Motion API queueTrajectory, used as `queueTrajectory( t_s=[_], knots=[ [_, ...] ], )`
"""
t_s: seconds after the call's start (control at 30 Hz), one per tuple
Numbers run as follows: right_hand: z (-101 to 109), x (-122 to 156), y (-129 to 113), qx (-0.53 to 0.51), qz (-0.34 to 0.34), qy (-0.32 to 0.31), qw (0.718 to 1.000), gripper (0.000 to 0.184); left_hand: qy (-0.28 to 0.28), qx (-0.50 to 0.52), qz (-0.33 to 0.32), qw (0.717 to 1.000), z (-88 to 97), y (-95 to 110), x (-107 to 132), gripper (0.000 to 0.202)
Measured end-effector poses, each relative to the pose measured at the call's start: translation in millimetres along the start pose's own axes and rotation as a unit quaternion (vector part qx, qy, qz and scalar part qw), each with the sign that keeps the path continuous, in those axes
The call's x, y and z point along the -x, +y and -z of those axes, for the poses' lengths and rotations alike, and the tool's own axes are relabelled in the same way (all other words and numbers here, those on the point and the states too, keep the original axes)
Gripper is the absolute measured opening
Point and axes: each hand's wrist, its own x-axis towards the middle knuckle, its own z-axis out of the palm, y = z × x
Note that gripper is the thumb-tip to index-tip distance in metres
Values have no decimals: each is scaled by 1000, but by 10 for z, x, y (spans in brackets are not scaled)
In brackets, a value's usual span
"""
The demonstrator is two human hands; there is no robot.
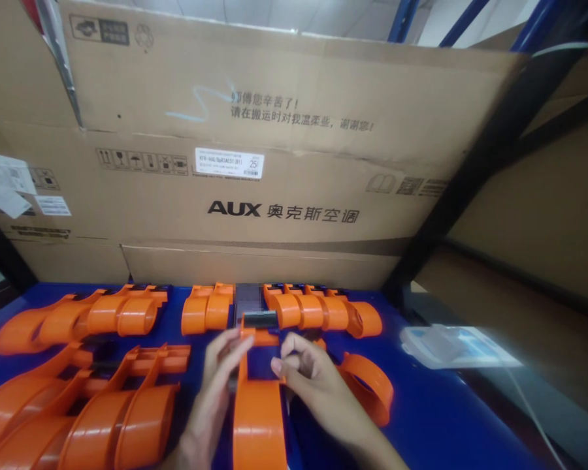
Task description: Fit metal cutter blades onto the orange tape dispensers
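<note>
piece in hand is an orange shell [259, 418], a long curved plastic moulding standing on edge on the blue table [445, 418], near and centre, with a black bar [259, 320] across its far end. left hand [215, 385] lies along its left side, fingers stretched out flat and touching it, not wrapped round. right hand [318, 385] is on the right side with fingers curled in, gripping the shell's upper edge.

loose orange hoop [372, 385] sits just right of that hand. same kind of shells are lined up in a far row [318, 310] and stacked in a near-left pile [78, 411].

containers: flat clear packet [451, 346] far right on the table, something blue and white inside, can't tell what. behind everything a big aux carton [284, 215], shut, contents not visible, with another cardboard sheet [274, 85] leaning above it.
</note>
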Motion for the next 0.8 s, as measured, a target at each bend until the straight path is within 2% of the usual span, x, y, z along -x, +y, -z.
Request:
queueTrajectory(
  t_s=[0.1,0.17,0.33,0.47,0.6,0.67,0.8],
  knots=[
    [-12,15,6,-19,-27,-27,999,41,-10,-117,-16,993,124,-108,-38,67],
    [-24,25,22,-26,-46,-51,997,39,-31,-138,-18,990,167,-141,-53,56],
    [-83,40,39,11,-59,-61,996,37,30,-39,23,999,29,-88,-70,62],
    [-127,36,43,62,-54,-41,996,36,35,-3,89,995,-92,-25,-109,65],
    [-143,34,118,119,-38,-21,992,26,42,38,130,990,-111,35,-148,75],
    [-150,40,166,125,-52,-8,991,20,64,45,154,985,-109,66,-171,66],
    [-176,47,190,124,-58,12,991,24,158,27,203,966,-125,120,-229,50]
  ],
)
